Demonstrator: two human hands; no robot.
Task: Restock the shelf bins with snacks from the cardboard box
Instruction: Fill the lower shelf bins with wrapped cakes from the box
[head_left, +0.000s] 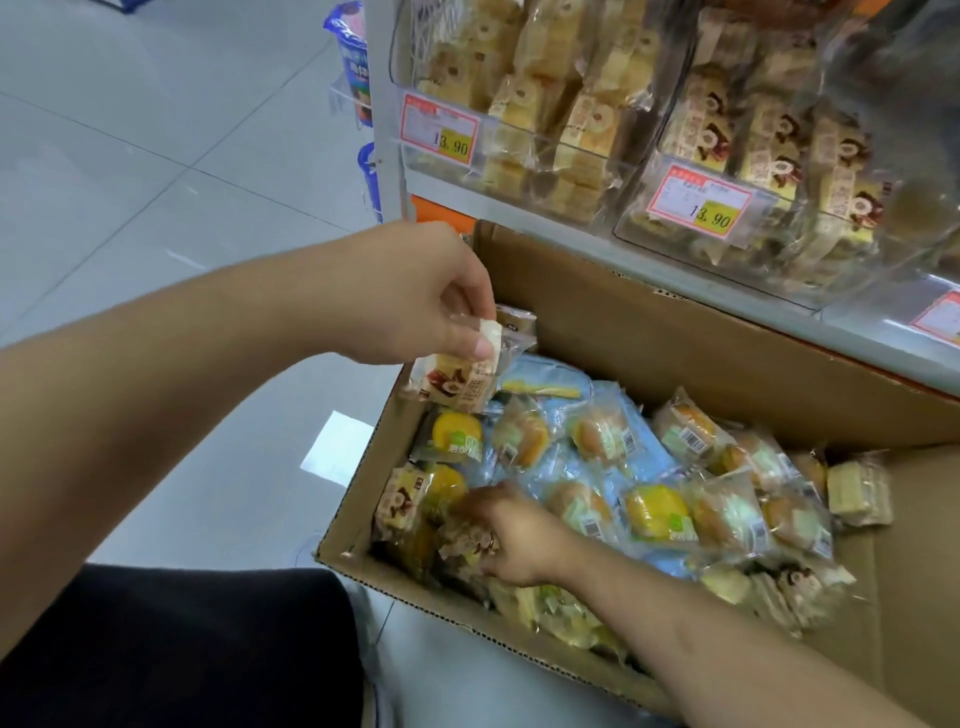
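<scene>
An open cardboard box (675, 343) stands on the floor under the shelf, full of wrapped snacks (660, 514) in clear, blue and yellow packs. My left hand (415, 296) hovers above the box's far left corner and pinches wrapped cake packs (457, 384) by their top edge. My right hand (514, 540) is down inside the box near its left side, fingers curled around a crinkled clear snack pack (462, 540). Above the box, clear shelf bins (519, 140) hold several wrapped cake slices.
Two red and yellow price tags (439, 130) (698, 200) hang on the bin fronts. Grey tiled floor (130, 156) spreads to the left. My dark-clothed leg (182, 649) is at the bottom left. A blue display (353, 57) stands beyond the shelf's end.
</scene>
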